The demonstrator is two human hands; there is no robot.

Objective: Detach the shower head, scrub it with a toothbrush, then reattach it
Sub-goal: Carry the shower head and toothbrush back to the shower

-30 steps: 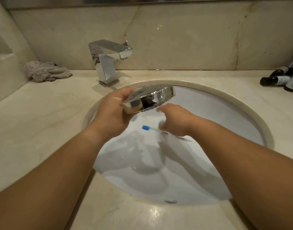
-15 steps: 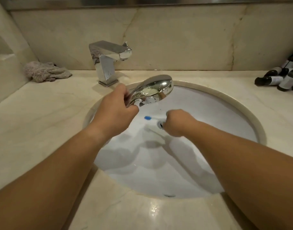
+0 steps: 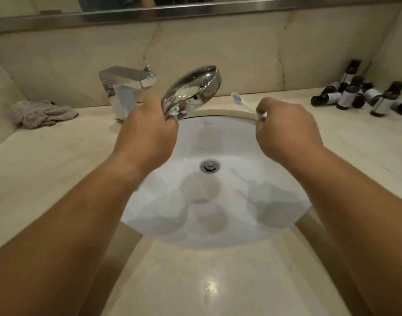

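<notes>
Gripping one shiny chrome shower head (image 3: 193, 87) in left hand (image 3: 147, 135), right hand (image 3: 286, 128) pinching one clear blue-bristled toothbrush (image 3: 241, 101) — over one white oval sink (image 3: 275, 213).

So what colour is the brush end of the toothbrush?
Pale blue, on the toothbrush seen from the head camera.

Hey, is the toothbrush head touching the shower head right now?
Apart. In the head view, the toothbrush bristle end sits right of the shower head, with bare wall showing between them.

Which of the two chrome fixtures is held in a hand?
The shower head, gripped at its handle by the left hand above the sink. The faucet stands untouched on the counter.
</notes>
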